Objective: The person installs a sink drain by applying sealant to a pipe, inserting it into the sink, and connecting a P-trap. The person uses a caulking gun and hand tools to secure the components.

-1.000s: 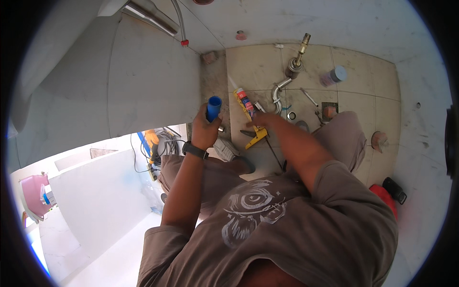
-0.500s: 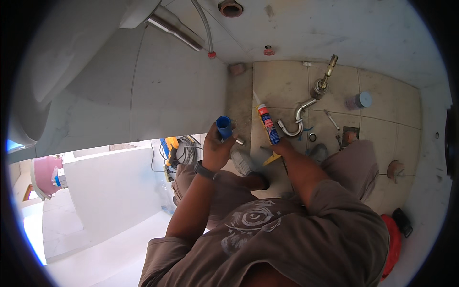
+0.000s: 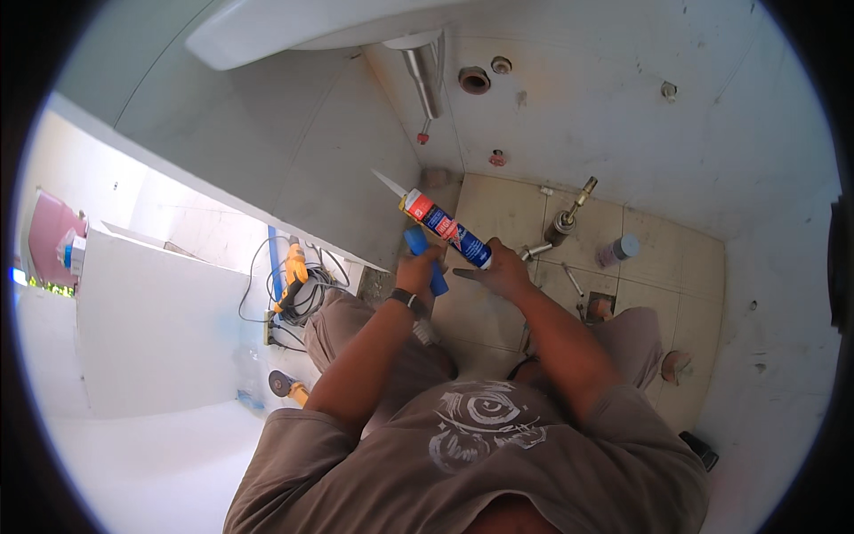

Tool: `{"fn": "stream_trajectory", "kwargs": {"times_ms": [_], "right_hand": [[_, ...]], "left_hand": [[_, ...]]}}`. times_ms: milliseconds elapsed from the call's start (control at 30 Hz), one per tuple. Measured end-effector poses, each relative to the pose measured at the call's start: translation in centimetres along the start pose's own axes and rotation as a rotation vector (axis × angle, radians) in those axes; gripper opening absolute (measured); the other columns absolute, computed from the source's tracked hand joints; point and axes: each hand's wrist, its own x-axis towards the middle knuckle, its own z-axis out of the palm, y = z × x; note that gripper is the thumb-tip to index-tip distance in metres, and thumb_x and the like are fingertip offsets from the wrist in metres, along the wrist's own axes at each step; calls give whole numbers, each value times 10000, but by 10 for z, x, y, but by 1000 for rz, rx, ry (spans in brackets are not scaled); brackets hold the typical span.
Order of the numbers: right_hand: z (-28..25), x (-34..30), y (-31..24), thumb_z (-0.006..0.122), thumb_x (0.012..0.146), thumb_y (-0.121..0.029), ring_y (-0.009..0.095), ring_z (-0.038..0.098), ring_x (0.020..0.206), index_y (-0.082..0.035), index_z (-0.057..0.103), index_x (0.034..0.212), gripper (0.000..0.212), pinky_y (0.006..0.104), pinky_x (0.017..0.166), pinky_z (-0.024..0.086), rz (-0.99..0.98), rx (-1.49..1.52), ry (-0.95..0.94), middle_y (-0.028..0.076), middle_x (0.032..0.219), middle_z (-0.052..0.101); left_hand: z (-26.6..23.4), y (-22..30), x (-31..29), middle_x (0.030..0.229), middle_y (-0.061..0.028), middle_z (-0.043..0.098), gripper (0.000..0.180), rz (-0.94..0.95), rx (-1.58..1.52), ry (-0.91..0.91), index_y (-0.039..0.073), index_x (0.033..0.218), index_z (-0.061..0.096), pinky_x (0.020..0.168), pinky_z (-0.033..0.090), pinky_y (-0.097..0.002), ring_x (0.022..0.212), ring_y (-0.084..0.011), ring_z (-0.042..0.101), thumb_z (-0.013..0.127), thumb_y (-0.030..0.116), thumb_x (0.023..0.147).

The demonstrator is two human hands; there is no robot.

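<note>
My left hand (image 3: 418, 274) is closed around a short blue plastic pipe (image 3: 416, 238), which tilts and shows above and below the fingers. Beside it, my right hand (image 3: 509, 269) grips the rear of a caulking gun, its frame mostly hidden. In the gun sits a red, blue and white sealant cartridge (image 3: 452, 230). Its pale tapered nozzle (image 3: 389, 184) points up and left, past the blue pipe. Whether cartridge and pipe touch, I cannot tell. A chrome drain trap (image 3: 536, 251) lies on the floor beyond my right hand, partly covered by it.
A white basin (image 3: 267, 36) with a metal drainpipe (image 3: 422, 84) overhangs the far left. On the tiles stand a brass-ended fitting (image 3: 569, 214) and a grey-lidded jar (image 3: 617, 251). A yellow power drill (image 3: 294, 267) with coiled cable and an angle grinder (image 3: 286, 386) lie left.
The cartridge has risen and swung left toward the blue pipe. The pipe has tipped over, so its open end no longer faces up. My head view has shifted too.
</note>
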Motion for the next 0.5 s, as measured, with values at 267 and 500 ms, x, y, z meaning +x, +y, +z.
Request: {"fn": "stream_trajectory", "kwargs": {"times_ms": [267,500], "right_hand": [[-101,-56,-85,841,732,-273,389,711,899,-51,568,1148,545,461,789,543,-297,-33,-58,204,943,708],[-145,-99,-193,841,757,-250,394,706,909,-24,585,1192,553,440,800,544,-325,-44,-248,200,958,712]], "left_hand": [[18,33,-75,1026,-62,688,444,332,-382,-276,40,1222,599,787,530,-327,912,-163,661,808,181,856],[11,86,-138,1181,-108,663,519,605,-424,-294,21,1301,551,954,557,-390,1098,-215,660,784,186,868]]}}
